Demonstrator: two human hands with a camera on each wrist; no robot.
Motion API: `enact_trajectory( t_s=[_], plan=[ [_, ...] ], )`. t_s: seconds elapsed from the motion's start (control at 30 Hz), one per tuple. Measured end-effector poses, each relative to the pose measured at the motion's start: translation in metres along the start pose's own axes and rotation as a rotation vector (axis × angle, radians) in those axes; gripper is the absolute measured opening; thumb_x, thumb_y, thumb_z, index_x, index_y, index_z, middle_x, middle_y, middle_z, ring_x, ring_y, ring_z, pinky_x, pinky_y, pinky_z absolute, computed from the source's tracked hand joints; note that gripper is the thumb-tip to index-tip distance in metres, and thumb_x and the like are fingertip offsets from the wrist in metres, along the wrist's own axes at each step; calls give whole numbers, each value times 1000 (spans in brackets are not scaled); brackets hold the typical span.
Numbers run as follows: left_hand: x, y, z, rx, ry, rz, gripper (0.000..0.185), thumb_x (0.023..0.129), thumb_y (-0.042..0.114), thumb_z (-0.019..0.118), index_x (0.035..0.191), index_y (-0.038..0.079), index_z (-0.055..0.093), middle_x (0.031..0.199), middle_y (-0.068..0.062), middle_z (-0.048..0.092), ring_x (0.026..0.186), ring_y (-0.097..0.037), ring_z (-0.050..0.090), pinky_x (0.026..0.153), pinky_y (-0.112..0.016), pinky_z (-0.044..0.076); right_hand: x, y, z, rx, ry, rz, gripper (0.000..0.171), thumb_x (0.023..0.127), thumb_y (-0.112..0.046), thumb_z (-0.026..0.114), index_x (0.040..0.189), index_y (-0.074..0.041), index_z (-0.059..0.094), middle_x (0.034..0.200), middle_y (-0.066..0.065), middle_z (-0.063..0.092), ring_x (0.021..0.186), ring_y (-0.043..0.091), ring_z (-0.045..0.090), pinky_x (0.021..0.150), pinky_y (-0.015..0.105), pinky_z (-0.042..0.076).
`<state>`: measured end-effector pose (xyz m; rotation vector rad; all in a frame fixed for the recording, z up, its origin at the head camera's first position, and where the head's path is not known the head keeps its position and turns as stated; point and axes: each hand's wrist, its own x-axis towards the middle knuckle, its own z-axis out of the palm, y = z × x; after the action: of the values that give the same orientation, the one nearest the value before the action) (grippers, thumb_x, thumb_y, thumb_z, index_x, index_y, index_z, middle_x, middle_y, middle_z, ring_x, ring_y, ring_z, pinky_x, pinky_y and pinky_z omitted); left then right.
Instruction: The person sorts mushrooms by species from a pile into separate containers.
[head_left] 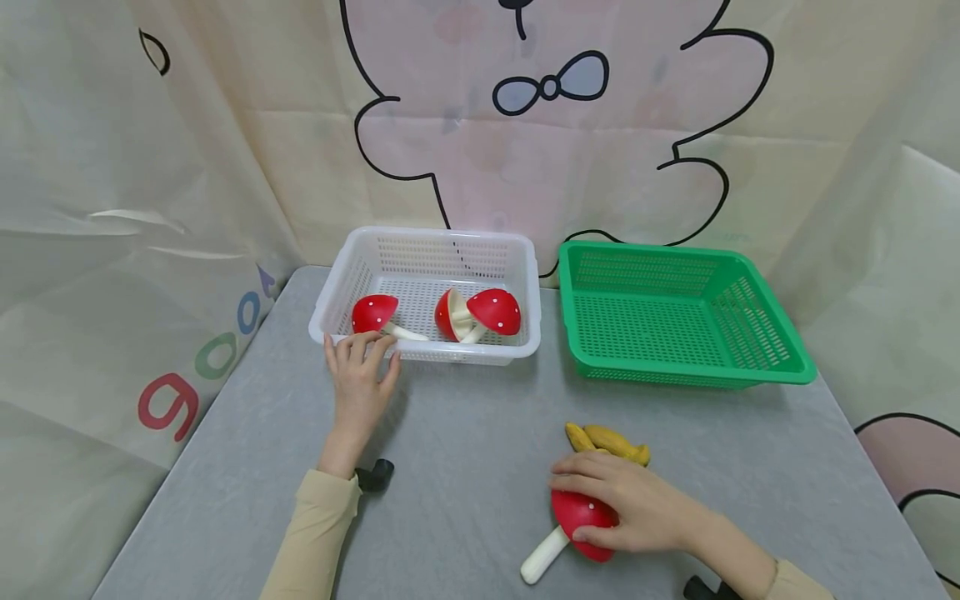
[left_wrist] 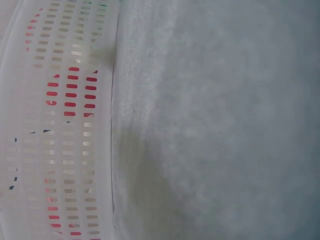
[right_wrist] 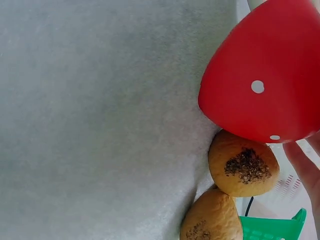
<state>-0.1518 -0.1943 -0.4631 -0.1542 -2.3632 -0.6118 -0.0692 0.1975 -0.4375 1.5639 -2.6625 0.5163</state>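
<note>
Gripping a mushroom (head_left: 577, 510) by its red cap with the right hand (head_left: 637, 504), on or just above the tabletop (head_left: 450, 467), with its white stem out to the left and yellow pieces (head_left: 617, 442) just beyond the fingers. Resting the left hand (head_left: 358, 379), released, at the near rim of the white basket (head_left: 450, 351), close before three more mushrooms (head_left: 493, 310) inside. Beyond the right hand, past the yellow pieces: a green basket (head_left: 675, 371).
</note>
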Motion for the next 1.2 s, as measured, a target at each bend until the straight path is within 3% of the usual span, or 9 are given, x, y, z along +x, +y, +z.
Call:
enact_trajectory(
  t_s=[0.4, 1.2],
  plan=[
    [0, 0, 0, -5, -2, 2, 27, 86, 15, 68, 112, 9, 65, 117, -14, 58, 114, -33, 47, 113, -68, 7, -1, 0, 1, 81, -47, 2, 45, 87, -48, 64, 127, -28, 58, 130, -11, 55, 118, 7, 51, 84, 30, 55],
    [0, 1, -1, 6, -7, -1, 27, 86, 15, 68, 112, 9, 65, 116, -14, 58, 114, -32, 46, 113, -68, 8, -2, 0, 3, 102, -59, -1, 46, 86, -47, 66, 127, -27, 58, 131, -14, 54, 118, 4, 50, 85, 28, 53]
  ],
)
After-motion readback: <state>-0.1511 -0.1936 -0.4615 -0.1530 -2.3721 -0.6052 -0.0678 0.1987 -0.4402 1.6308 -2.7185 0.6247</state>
